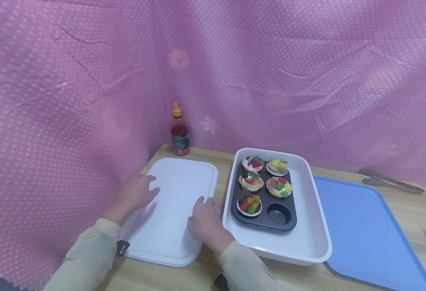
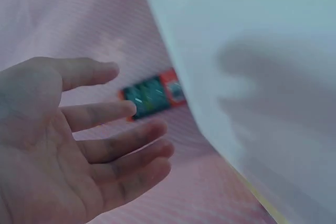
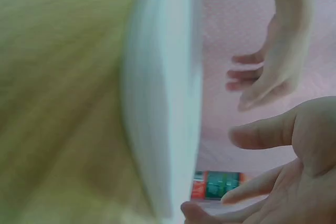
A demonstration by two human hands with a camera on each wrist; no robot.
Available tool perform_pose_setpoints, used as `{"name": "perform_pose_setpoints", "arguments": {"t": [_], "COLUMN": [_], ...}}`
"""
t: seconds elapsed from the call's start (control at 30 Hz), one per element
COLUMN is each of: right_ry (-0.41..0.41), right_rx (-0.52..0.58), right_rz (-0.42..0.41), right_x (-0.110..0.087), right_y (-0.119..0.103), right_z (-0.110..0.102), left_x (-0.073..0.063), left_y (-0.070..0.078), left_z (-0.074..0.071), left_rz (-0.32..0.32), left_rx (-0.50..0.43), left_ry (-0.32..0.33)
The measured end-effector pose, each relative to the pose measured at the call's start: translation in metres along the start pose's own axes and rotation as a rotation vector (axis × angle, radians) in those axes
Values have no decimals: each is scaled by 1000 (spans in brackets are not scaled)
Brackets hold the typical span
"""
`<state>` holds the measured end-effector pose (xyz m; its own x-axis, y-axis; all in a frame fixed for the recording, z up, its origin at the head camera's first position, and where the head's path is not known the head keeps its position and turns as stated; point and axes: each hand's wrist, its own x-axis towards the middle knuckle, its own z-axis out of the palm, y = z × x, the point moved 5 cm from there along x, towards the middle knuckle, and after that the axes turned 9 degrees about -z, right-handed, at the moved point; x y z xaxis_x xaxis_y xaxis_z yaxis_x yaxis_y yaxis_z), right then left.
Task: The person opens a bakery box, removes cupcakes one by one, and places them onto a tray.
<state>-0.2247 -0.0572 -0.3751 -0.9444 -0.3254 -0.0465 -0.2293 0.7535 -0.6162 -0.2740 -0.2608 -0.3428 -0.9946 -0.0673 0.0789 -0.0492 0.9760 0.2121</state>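
Note:
A white rectangular lid-like panel (image 1: 176, 190) with rounded corners and a raised border lies on the left part of the table. Over its left edge hovers my left hand (image 1: 134, 196), fingers spread and nothing between them; the left wrist view shows the palm bare. My right hand (image 1: 206, 220) is at the panel's right edge, fingers bent slightly downward in the head view. In the right wrist view its thumb and fingers are apart and hold nothing, with one fingertip right beside the panel's rim (image 3: 181, 98).
Right of the panel stands a deep white tray (image 1: 316, 226) holding a dark muffin pan (image 1: 260, 222) with several fruit tarts (image 1: 249, 203) and one vacant cup. A sauce bottle (image 1: 180, 135) stands behind. Further right are a blue board (image 1: 365, 230) and metal tongs (image 1: 393, 184). Pink cloth (image 1: 271, 81) hangs behind.

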Motion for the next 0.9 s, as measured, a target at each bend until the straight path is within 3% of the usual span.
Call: {"name": "perform_pose_setpoints", "arguments": {"t": [0.23,0.4,0.5,0.63,0.8,0.9], "right_ry": [54,156,199,242,261,262], "right_rx": [91,50,-2,-53,-61,-48], "right_rz": [-71,-127,-165,-196,-146,-103], "right_x": [-14,-23,-23,-16,-2,6], "right_y": [0,9,14,23,41,51], "right_z": [-47,-88,-107,-124,-141,-150], "left_x": [4,4,4,3,4,4], "left_y": [44,72,92,124,160,171], "left_z": [-17,-23,-16,1,23,34], "left_rz": [57,117,170,209,216,197], "left_rx": [-209,-322,-403,-470,-528,-564], "left_ry": [-32,-30,-45,-121,-193,-229]}}
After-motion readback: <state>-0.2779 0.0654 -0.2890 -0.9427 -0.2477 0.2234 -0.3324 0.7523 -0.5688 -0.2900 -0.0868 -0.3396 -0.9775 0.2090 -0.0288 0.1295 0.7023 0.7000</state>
